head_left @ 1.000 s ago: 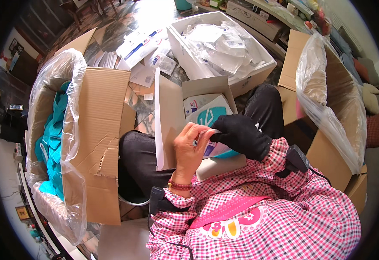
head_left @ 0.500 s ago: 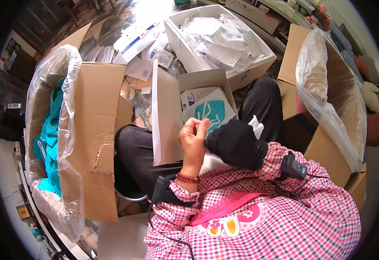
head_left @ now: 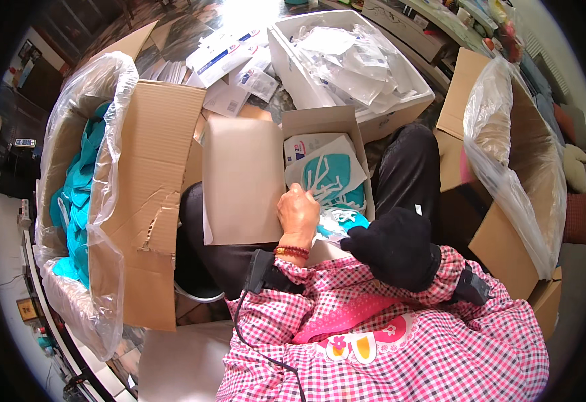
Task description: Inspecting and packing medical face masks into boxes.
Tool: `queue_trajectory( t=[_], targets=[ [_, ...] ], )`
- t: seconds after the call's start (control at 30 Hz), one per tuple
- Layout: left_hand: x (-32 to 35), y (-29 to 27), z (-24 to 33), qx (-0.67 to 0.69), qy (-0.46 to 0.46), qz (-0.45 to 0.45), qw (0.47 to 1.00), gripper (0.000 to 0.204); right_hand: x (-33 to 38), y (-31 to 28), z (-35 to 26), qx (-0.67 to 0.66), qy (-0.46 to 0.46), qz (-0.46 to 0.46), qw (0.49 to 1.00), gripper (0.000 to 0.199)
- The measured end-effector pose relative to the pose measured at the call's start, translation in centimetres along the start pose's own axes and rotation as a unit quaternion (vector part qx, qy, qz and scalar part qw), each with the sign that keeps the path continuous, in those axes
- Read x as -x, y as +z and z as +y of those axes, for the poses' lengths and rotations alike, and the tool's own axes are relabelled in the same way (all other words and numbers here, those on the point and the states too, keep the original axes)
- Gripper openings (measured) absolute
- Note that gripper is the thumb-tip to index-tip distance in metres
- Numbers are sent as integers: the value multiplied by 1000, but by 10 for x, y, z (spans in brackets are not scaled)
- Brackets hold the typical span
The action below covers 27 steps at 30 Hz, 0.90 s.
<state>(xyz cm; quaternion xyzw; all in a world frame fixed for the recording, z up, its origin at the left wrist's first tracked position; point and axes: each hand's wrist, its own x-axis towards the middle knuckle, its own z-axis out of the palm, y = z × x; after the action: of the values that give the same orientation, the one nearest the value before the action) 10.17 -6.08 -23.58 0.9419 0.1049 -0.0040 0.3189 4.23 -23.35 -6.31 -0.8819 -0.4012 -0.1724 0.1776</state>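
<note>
A pale carton [head_left: 243,181] lies between my legs with its lid folded out to the left. Inside are teal fabric pieces [head_left: 326,173] with white strings, on white paper, and a white printed packet [head_left: 296,149]. My bare left hand [head_left: 298,211], with a red bead bracelet, reaches over the carton's near left part. Its fingers are curled by the white strings; what they pinch is hidden. My right hand [head_left: 393,248], in a black glove, is closed at the near right corner beside teal and white material. A small white bit shows at its top edge.
A plastic-lined cardboard box [head_left: 162,201] at left holds teal pieces. A lined cardboard box [head_left: 517,221] stands at right. Beyond the carton, a white foam box [head_left: 293,74] holds clear packets, beside white printed boxes [head_left: 223,63] on the floor.
The carton's lid has swung down flatter to the left. My left hand has moved down into the carton, and my right hand has drawn back to the right, uncovering more teal material.
</note>
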Motion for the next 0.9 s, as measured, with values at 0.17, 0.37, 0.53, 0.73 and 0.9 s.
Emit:
queue_trajectory(
  t=[0.17,0.37,0.53,0.73,0.9],
  targets=[
    [8,-21,12,-12,122,27,992,24,4,25,44,15,16,-28,999,7],
    [21,-65,28,418,104,-151,890,7,-5,40,72,-146,155,40,976,15],
    [26,-47,8,519,87,-266,808,21,-6,47,79,-169,163,12,972,14],
    [24,-48,5,455,162,-288,827,39,-12,58,78,-111,147,31,982,12],
    [28,-45,8,470,112,-299,823,52,-20,59,72,-73,103,4,992,12]
  ],
)
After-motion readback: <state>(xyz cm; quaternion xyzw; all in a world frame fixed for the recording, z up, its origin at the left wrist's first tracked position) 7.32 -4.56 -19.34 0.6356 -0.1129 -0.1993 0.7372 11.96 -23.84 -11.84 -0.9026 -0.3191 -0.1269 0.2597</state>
